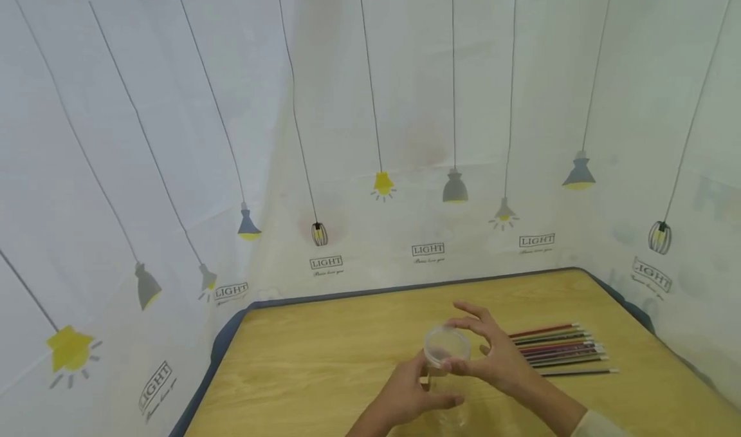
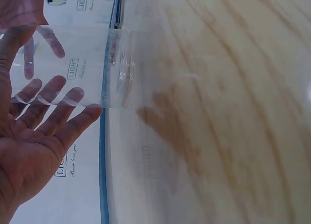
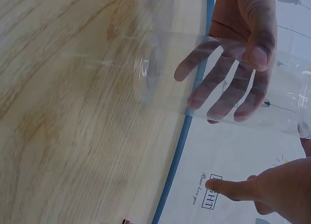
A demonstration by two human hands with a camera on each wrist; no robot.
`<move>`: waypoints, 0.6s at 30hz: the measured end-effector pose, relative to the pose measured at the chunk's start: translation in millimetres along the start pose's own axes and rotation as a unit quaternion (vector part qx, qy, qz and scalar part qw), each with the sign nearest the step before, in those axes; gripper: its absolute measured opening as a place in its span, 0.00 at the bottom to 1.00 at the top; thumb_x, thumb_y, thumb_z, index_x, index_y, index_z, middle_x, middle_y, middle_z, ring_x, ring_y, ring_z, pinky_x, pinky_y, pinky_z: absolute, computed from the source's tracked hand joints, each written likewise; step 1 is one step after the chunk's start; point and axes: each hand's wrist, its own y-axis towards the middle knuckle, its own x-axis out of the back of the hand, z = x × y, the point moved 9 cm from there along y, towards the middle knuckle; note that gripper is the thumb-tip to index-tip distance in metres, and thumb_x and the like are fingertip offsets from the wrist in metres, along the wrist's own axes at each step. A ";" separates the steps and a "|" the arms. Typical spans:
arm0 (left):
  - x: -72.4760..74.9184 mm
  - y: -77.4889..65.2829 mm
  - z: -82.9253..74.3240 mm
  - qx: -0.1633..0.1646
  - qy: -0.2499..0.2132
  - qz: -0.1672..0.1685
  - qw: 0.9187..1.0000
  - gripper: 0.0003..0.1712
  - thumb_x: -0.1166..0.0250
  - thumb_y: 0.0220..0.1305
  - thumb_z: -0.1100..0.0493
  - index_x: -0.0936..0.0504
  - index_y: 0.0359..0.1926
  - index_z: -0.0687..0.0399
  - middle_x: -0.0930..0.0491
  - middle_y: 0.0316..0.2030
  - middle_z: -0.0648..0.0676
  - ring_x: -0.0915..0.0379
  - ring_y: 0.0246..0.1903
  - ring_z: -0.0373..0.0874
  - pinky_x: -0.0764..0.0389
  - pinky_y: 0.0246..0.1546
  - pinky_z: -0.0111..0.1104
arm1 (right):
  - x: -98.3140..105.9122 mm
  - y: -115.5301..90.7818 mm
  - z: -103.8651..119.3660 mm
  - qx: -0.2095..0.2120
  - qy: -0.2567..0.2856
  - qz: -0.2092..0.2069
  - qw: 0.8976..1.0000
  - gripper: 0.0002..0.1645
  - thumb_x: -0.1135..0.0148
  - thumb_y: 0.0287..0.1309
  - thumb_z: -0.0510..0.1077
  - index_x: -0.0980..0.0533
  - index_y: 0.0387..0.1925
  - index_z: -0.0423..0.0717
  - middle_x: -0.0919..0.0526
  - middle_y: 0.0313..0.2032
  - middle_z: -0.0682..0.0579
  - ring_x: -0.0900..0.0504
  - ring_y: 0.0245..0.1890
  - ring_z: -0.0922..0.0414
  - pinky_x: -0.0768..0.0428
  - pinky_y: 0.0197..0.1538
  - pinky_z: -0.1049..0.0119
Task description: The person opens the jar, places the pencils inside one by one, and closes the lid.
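A clear plastic jar (image 1: 453, 416) stands upright between my two hands, with a round translucent lid (image 1: 448, 345) on top. My left hand (image 1: 403, 390) grips the jar's side, thumb at the front and fingers around the back. In the right wrist view the fingers of that left hand (image 3: 233, 83) show through the clear wall. My right hand (image 1: 502, 360) pinches the lid's rim, with the thumb at the near side and the index finger at the far side. Its other fingers stick out away from the lid. Through the wall, no contents show inside the jar (image 2: 92, 68).
A row of several pencils (image 1: 558, 349) in various colours lies on the wooden table (image 1: 312, 366), just beyond my right hand. One pencil (image 1: 581, 372) lies a little apart, nearer to me. White sheeting (image 1: 370, 115) printed with lamps surrounds the table's dark-blue edge (image 1: 347, 295).
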 end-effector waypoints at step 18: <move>-2.1 1.1 5.7 0.008 -0.026 0.004 1.000 0.43 0.18 0.64 0.46 0.27 0.76 0.23 0.20 0.71 0.34 0.18 0.66 0.44 0.13 0.64 0.57 | -2.1 1.0 6.0 0.004 -0.030 0.008 1.000 0.36 0.18 0.61 0.49 0.20 0.70 0.55 0.42 0.83 0.37 0.46 0.78 0.13 0.33 0.58 0.06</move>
